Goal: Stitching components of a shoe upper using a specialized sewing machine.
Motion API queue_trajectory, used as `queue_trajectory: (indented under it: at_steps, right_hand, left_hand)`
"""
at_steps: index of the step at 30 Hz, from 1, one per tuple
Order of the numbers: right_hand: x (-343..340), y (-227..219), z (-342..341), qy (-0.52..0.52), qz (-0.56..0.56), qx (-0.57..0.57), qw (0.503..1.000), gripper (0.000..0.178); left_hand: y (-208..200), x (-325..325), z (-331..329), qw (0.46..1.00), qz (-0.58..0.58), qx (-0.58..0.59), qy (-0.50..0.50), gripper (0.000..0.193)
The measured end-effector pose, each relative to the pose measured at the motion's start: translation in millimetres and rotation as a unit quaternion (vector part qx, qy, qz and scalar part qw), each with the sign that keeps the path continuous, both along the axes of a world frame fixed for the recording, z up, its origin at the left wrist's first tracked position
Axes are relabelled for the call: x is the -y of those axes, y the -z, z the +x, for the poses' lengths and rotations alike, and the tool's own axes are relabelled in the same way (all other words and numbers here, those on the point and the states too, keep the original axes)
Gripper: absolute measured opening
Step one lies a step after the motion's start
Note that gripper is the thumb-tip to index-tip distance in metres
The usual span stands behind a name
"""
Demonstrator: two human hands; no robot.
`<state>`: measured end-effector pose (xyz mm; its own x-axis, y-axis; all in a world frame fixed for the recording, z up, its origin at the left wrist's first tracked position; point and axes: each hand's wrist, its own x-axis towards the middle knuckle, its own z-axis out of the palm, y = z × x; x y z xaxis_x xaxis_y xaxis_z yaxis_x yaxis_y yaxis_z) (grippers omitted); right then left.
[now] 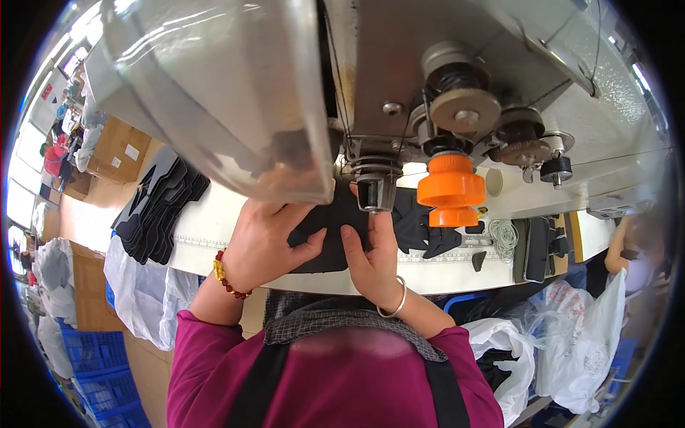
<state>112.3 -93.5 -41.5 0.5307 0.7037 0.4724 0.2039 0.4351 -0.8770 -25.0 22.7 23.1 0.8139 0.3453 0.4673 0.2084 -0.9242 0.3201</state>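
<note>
Both of my hands work on a black fabric piece (325, 232) lying on the white sewing table, beneath the head of a sewing machine (389, 64). My left hand (270, 234) grips its left side; the fingertips reach behind the clear plastic guard (214, 93) and are partly hidden. On the right side, my right hand (372, 260) pinches the piece, thumb on top, its fingertips close under the machine's tension parts. The needle area is hidden from this view. More black cut pieces (421, 228) lie just right of my right hand.
A stack of black cut pieces (157, 207) sits at the table's left. Orange knob (451, 182) hangs low over the right side, near a coil of pale cord (503, 239). Plastic bags (153, 299), blue crates (100, 364) and a cardboard box (118, 153) stand around; another person (631, 250) is at far right.
</note>
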Motion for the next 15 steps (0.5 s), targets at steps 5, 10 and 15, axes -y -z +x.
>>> queue_trajectory:
  at_steps: [5, 10, 15]
  right_hand:
    - [4.6, 13.5, 0.8, -0.084, -0.053, -0.029, 0.995, 0.059]
    - [4.0, 18.2, 1.3, -0.104, -0.030, -0.023, 0.994, 0.063]
    - [9.9, 4.7, 6.4, -0.119, -0.030, -0.079, 0.989, 0.061]
  left_hand:
    - [-7.1, 2.6, 1.0, 1.000, 0.002, -0.014, -0.008, 0.051]
    - [-14.9, 0.3, 3.0, 1.000, 0.014, -0.021, 0.010, 0.045]
    - [-17.9, -6.2, -1.2, 0.998, 0.046, -0.022, 0.028, 0.059]
